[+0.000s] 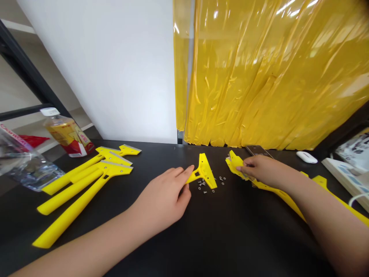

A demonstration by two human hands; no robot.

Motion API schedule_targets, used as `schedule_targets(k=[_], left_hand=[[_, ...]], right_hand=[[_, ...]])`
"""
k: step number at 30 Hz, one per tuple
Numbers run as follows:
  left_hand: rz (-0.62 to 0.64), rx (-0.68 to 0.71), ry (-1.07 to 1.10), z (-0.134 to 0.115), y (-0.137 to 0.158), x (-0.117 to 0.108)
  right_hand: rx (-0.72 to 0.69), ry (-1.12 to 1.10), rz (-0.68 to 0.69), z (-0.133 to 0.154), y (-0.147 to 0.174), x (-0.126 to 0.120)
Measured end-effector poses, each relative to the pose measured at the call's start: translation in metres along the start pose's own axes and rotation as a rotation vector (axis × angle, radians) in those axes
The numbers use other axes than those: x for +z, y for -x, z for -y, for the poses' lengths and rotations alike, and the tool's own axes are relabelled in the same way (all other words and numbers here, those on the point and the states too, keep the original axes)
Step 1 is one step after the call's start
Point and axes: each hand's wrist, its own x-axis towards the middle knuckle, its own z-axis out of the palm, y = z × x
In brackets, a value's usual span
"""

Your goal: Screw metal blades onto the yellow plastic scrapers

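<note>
My left hand (165,192) is wrapped round the handle of a yellow scraper (206,171) at the middle of the black table. Its head points away to the right, with no metal blade visible on it. Small screws and nuts (205,191) lie scattered around that head. Further right, my right hand (256,167) has its fingers pinched together at the heads of other yellow scrapers (236,163). What sits between those fingertips is hidden. On the left, several yellow scrapers (117,168) with metal strips screwed to their heads lie fanned out.
A drink bottle (69,132) and a clear plastic bottle (31,169) stand or lie at the left. Behind the right hand is a dark flat object (259,151). A white earphone case (306,157) and a pale box edge (343,181) are at right. Yellow plastic sheeting (259,77) hangs behind.
</note>
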Motion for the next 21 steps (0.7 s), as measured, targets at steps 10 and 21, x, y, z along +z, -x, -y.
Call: schedule_targets(k=[10,21], left_hand=[[-0.081,-0.181,1.235,-0.024,0.001,-0.007],[0.081,-0.124,0.838,-0.025,0.014,-0.019]], right_hand=[[-0.246,-0.35,0.074,0.078,0.065,-0.011],[-0.221,-0.138,-0.501,0.041,0.128,0.031]])
